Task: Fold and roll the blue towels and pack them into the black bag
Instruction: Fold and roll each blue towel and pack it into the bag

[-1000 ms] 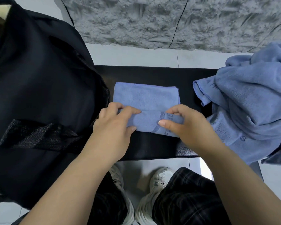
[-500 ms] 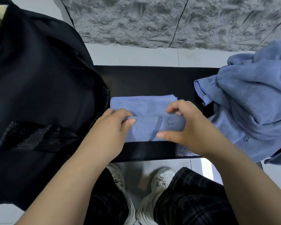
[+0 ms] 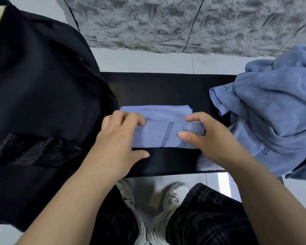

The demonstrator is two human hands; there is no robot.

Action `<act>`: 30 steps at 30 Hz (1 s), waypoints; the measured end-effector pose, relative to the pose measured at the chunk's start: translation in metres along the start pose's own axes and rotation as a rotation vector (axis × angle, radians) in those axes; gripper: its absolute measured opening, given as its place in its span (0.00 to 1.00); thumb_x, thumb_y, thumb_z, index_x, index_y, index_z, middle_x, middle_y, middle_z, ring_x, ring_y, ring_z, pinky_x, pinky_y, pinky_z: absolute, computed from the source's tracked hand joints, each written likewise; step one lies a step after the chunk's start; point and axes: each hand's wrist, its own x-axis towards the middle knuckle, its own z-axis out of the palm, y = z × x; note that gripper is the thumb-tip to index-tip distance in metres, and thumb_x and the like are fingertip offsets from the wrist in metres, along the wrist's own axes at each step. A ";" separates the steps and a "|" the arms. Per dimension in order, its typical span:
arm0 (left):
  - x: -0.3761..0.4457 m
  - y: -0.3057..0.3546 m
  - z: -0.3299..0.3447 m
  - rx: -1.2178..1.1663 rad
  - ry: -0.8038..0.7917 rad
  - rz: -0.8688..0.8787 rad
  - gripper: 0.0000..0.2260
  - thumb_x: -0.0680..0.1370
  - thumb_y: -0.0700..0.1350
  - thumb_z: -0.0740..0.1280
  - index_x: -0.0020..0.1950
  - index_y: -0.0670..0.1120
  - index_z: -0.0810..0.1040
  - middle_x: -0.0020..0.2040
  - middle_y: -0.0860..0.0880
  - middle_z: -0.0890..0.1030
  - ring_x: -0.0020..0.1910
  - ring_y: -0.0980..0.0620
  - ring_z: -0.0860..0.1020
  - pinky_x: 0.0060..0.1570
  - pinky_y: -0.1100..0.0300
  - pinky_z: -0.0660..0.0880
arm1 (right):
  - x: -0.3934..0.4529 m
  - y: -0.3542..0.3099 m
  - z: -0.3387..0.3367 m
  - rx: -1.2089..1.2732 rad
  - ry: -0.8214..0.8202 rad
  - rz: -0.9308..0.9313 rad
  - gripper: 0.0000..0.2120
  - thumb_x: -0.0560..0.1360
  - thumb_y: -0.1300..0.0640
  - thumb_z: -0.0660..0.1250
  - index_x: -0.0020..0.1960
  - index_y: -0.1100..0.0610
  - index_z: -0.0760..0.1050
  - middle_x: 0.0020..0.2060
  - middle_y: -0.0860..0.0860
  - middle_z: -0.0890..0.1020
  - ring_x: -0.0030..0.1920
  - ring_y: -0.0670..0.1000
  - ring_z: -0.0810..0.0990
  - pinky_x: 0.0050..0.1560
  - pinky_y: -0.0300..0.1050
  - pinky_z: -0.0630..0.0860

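I have the part-rolled blue towel [image 3: 159, 133] lying across the middle of the black bench [image 3: 166, 89], between my two hands. My left hand [image 3: 118, 138] curls over its left end, fingers on top of the roll and thumb stretched along the bench just in front of it. My right hand [image 3: 203, 137] grips the right end, fingers hooked over the far side and thumb pressed on the near face beside the printed lettering. A flat strip of the towel lies just beyond the roll. The black bag [image 3: 42, 96] sits on my left, touching the bench's end. A heap of loose blue towels [image 3: 272, 112] lies on my right.
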 end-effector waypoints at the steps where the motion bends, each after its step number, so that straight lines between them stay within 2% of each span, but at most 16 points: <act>1: -0.001 0.000 0.000 0.010 0.007 0.000 0.24 0.67 0.48 0.76 0.55 0.58 0.67 0.53 0.61 0.61 0.52 0.61 0.57 0.49 0.64 0.61 | 0.000 -0.001 0.000 0.011 0.006 0.029 0.12 0.70 0.47 0.71 0.51 0.47 0.72 0.45 0.42 0.77 0.46 0.41 0.75 0.45 0.34 0.70; 3: 0.000 -0.001 -0.002 -0.007 0.024 -0.011 0.21 0.69 0.47 0.75 0.56 0.58 0.68 0.53 0.61 0.62 0.51 0.61 0.58 0.45 0.67 0.60 | 0.000 -0.002 0.000 0.033 0.000 0.060 0.11 0.71 0.46 0.70 0.47 0.50 0.73 0.41 0.45 0.77 0.41 0.43 0.75 0.40 0.37 0.71; 5: 0.001 -0.001 -0.003 -0.038 0.009 -0.043 0.19 0.71 0.48 0.73 0.57 0.58 0.70 0.53 0.62 0.63 0.52 0.61 0.59 0.45 0.67 0.60 | 0.001 -0.003 -0.001 0.042 -0.004 0.083 0.12 0.71 0.44 0.69 0.44 0.52 0.74 0.37 0.45 0.77 0.37 0.43 0.74 0.37 0.38 0.69; 8: 0.003 -0.001 -0.004 -0.070 -0.039 -0.086 0.16 0.73 0.50 0.70 0.60 0.58 0.71 0.55 0.62 0.65 0.53 0.63 0.58 0.50 0.67 0.58 | 0.001 -0.003 -0.001 0.116 0.008 0.122 0.18 0.71 0.41 0.68 0.43 0.57 0.76 0.34 0.47 0.76 0.35 0.46 0.73 0.38 0.42 0.71; 10: 0.003 -0.001 -0.005 -0.076 -0.056 -0.105 0.15 0.75 0.50 0.67 0.61 0.57 0.72 0.56 0.61 0.66 0.53 0.63 0.58 0.50 0.68 0.57 | 0.001 -0.001 0.000 0.090 0.047 0.102 0.19 0.69 0.41 0.69 0.44 0.57 0.77 0.37 0.48 0.78 0.37 0.47 0.75 0.42 0.43 0.72; 13: 0.004 -0.003 -0.007 -0.099 -0.072 -0.128 0.12 0.76 0.51 0.65 0.60 0.56 0.74 0.54 0.61 0.69 0.55 0.61 0.61 0.50 0.67 0.58 | 0.001 -0.003 0.002 -0.021 0.188 -0.128 0.08 0.68 0.47 0.73 0.44 0.47 0.76 0.45 0.43 0.77 0.48 0.44 0.75 0.50 0.36 0.69; 16: 0.006 -0.004 -0.005 -0.154 -0.071 -0.158 0.10 0.76 0.52 0.64 0.58 0.57 0.74 0.48 0.60 0.70 0.55 0.56 0.68 0.49 0.64 0.62 | 0.000 -0.010 0.006 -0.152 0.236 -0.395 0.03 0.70 0.51 0.72 0.41 0.49 0.79 0.43 0.42 0.79 0.48 0.47 0.75 0.52 0.36 0.69; 18: 0.008 -0.004 -0.002 -0.188 -0.037 -0.184 0.09 0.77 0.52 0.63 0.56 0.57 0.74 0.46 0.59 0.71 0.53 0.54 0.71 0.44 0.64 0.64 | -0.002 -0.015 0.013 -0.229 0.229 -0.437 0.07 0.67 0.48 0.70 0.42 0.51 0.81 0.43 0.44 0.81 0.49 0.49 0.76 0.55 0.42 0.71; 19: 0.009 -0.004 0.000 -0.198 -0.012 -0.197 0.09 0.77 0.53 0.63 0.56 0.57 0.74 0.46 0.58 0.71 0.52 0.53 0.71 0.41 0.66 0.64 | -0.004 -0.017 0.017 -0.283 0.230 -0.418 0.12 0.66 0.46 0.71 0.45 0.51 0.80 0.46 0.45 0.81 0.52 0.50 0.77 0.60 0.46 0.71; 21: 0.009 -0.003 0.003 -0.207 0.036 -0.218 0.09 0.77 0.53 0.63 0.56 0.56 0.73 0.46 0.57 0.71 0.51 0.53 0.71 0.39 0.66 0.64 | -0.007 -0.018 0.028 -0.434 0.250 -0.385 0.21 0.63 0.46 0.76 0.52 0.54 0.78 0.52 0.47 0.81 0.62 0.52 0.75 0.71 0.53 0.59; 22: 0.010 -0.002 0.004 -0.211 0.059 -0.224 0.09 0.77 0.53 0.62 0.56 0.56 0.73 0.46 0.56 0.71 0.51 0.53 0.71 0.39 0.64 0.64 | -0.009 -0.018 0.035 -0.525 0.270 -0.400 0.24 0.62 0.48 0.78 0.54 0.56 0.78 0.54 0.50 0.81 0.64 0.55 0.74 0.70 0.55 0.55; 24: 0.009 0.000 0.005 -0.232 0.112 -0.218 0.08 0.77 0.52 0.63 0.56 0.55 0.72 0.47 0.55 0.71 0.50 0.52 0.71 0.42 0.62 0.64 | -0.010 -0.022 0.050 -0.683 0.303 -0.431 0.25 0.63 0.53 0.77 0.56 0.62 0.78 0.54 0.54 0.82 0.63 0.59 0.75 0.68 0.57 0.58; 26: 0.007 0.002 0.006 -0.248 0.148 -0.208 0.07 0.78 0.51 0.63 0.55 0.54 0.71 0.51 0.54 0.70 0.50 0.52 0.72 0.44 0.61 0.66 | -0.006 -0.025 0.061 -0.741 0.336 -0.437 0.23 0.63 0.56 0.67 0.56 0.65 0.78 0.53 0.57 0.82 0.61 0.60 0.77 0.68 0.56 0.64; 27: 0.007 0.002 0.006 -0.245 0.149 -0.210 0.07 0.78 0.51 0.62 0.55 0.53 0.71 0.52 0.54 0.69 0.50 0.52 0.71 0.44 0.61 0.65 | -0.003 -0.026 0.064 -0.748 0.328 -0.430 0.25 0.61 0.57 0.63 0.55 0.66 0.78 0.52 0.58 0.82 0.60 0.61 0.78 0.67 0.56 0.65; 30: 0.006 0.002 0.006 -0.233 0.113 -0.226 0.10 0.79 0.52 0.59 0.60 0.52 0.70 0.56 0.53 0.68 0.53 0.54 0.66 0.46 0.61 0.63 | 0.006 -0.028 0.063 -0.799 0.239 -0.430 0.31 0.53 0.58 0.69 0.56 0.65 0.76 0.49 0.58 0.81 0.55 0.61 0.79 0.65 0.58 0.67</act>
